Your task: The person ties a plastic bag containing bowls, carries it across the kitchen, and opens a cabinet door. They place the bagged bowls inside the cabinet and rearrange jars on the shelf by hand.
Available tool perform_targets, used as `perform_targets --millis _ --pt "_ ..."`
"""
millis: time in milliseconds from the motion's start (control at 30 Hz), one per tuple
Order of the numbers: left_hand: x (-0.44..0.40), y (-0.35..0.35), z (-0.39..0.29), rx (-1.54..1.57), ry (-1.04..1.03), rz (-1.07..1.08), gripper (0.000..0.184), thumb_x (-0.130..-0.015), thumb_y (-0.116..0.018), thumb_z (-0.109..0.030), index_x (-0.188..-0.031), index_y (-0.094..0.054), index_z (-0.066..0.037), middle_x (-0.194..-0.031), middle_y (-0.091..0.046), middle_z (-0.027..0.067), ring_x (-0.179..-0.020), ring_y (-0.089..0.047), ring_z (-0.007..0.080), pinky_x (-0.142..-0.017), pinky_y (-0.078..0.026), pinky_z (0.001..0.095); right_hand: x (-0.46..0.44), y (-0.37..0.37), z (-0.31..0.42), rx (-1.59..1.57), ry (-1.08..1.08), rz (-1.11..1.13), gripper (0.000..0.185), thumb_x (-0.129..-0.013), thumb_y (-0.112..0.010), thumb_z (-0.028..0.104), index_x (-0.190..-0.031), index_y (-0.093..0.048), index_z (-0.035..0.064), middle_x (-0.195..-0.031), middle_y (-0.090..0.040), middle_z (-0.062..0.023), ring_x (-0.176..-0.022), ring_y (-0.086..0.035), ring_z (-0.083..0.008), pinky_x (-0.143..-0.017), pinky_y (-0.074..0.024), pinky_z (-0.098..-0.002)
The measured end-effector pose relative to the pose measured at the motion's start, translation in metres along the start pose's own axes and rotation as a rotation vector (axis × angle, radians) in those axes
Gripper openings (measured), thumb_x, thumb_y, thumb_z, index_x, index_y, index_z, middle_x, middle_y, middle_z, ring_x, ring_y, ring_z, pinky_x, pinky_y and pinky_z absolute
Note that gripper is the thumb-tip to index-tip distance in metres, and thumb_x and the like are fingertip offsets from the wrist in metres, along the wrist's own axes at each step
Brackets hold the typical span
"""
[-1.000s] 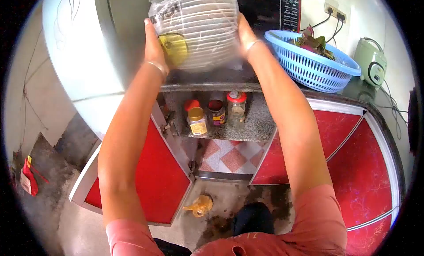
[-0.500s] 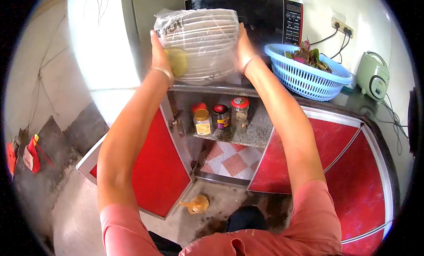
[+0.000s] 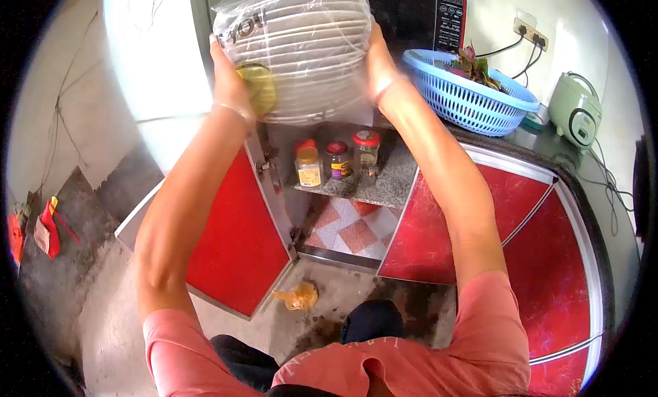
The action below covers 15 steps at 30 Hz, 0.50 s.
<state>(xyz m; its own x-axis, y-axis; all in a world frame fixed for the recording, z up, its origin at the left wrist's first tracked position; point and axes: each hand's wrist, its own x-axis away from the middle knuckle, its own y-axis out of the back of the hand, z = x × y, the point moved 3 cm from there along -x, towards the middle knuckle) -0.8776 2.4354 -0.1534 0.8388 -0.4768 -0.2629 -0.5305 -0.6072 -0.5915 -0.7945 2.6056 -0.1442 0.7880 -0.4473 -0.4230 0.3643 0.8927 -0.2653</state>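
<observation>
A clear plastic bag packed with ridged white items (image 3: 308,54) is raised in front of me, with dark lettering and a round yellow-green label on its left part. My left hand (image 3: 232,81) presses on its left side and my right hand (image 3: 381,64) on its right side, so the bag is held between both. The far fingers of each hand are hidden behind it. Below the bag, several jars stand on a speckled shelf, among them a gold-lidded jar (image 3: 309,169) and a red-lidded glass jar (image 3: 366,150).
Behind the bag is a black microwave (image 3: 411,16). A blue basket of leafy vegetables (image 3: 466,99) and a green rice cooker (image 3: 574,112) stand on the counter. The red cabinet door (image 3: 236,246) hangs open at left. An orange-brown bag (image 3: 298,296) lies on the floor.
The camera view has shifted over this second. In the last half second the bag and both hands have moved up and slightly left in view, still gripped from both sides.
</observation>
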Motion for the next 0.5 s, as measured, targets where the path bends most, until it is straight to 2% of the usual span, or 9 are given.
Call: perform_targets --millis 100,133,267,367,400,500 --pt "0.013 0.001 -0.003 0.096 -0.014 0.039 0.07 -0.084 -0.026 -0.067 -0.125 -0.046 -0.014 -0.124 -0.05 0.0091 -0.112 -0.047 0.0274 -0.095 -0.036 0.0431 0.008 -0.011 0.002 -0.058 0.071 0.063 0.072 -0.085 -0.021 0.063 -0.128 -0.044 0.0097 -0.133 -0.042 -0.0179 -0.115 -0.045 -0.0303 -0.095 -0.0347 -0.0431" --pt "0.017 0.001 -0.004 0.133 0.006 0.122 0.071 -0.085 -0.025 -0.067 -0.128 -0.043 -0.014 -0.128 -0.046 0.0102 -0.116 -0.043 0.0295 -0.097 -0.034 0.0453 0.014 -0.014 0.004 -0.029 0.093 0.042 0.073 -0.085 -0.021 0.064 -0.126 -0.046 0.0095 -0.13 -0.045 -0.0176 -0.113 -0.047 -0.0293 -0.094 -0.0366 -0.0409" --pt "0.027 0.008 -0.007 0.113 -0.008 0.101 0.072 -0.086 -0.021 -0.066 -0.133 -0.035 -0.013 -0.136 -0.036 0.0124 -0.122 -0.035 0.0322 -0.101 -0.028 0.0467 0.025 -0.021 0.001 -0.107 0.067 0.062 0.076 -0.084 -0.022 0.067 -0.124 -0.047 0.007 -0.129 -0.046 -0.0162 -0.112 -0.047 -0.0277 -0.093 -0.0378 -0.0388" --pt "0.036 0.012 -0.01 0.06 -0.058 0.129 0.072 -0.087 -0.019 -0.064 -0.133 -0.034 -0.011 -0.136 -0.035 0.0127 -0.122 -0.035 0.0314 -0.101 -0.028 0.0463 0.043 -0.03 0.001 -0.138 0.055 0.043 0.077 -0.083 -0.025 0.069 -0.124 -0.047 0.0072 -0.127 -0.047 -0.0146 -0.111 -0.048 -0.0271 -0.093 -0.0382 -0.0387" --pt "0.036 0.016 -0.009 0.112 -0.039 0.137 0.069 -0.089 -0.023 -0.061 -0.133 -0.034 -0.009 -0.136 -0.035 0.0129 -0.123 -0.034 0.0307 -0.101 -0.029 0.0459 0.045 -0.03 -0.004 -0.161 0.06 0.021 0.078 -0.082 -0.027 0.07 -0.124 -0.047 0.0078 -0.124 -0.049 -0.0131 -0.11 -0.048 -0.0266 -0.092 -0.0387 -0.0384" --pt "0.058 0.027 -0.007 -0.007 -0.127 0.025 0.066 -0.089 -0.028 -0.058 -0.133 -0.035 -0.008 -0.135 -0.036 0.013 -0.122 -0.036 0.0292 -0.099 -0.032 0.0449 0.064 -0.036 -0.01 -0.174 0.032 0.019 0.079 -0.081 -0.028 0.071 -0.124 -0.046 0.0074 -0.124 -0.05 -0.0129 -0.11 -0.048 -0.0261 -0.092 -0.0389 -0.038"
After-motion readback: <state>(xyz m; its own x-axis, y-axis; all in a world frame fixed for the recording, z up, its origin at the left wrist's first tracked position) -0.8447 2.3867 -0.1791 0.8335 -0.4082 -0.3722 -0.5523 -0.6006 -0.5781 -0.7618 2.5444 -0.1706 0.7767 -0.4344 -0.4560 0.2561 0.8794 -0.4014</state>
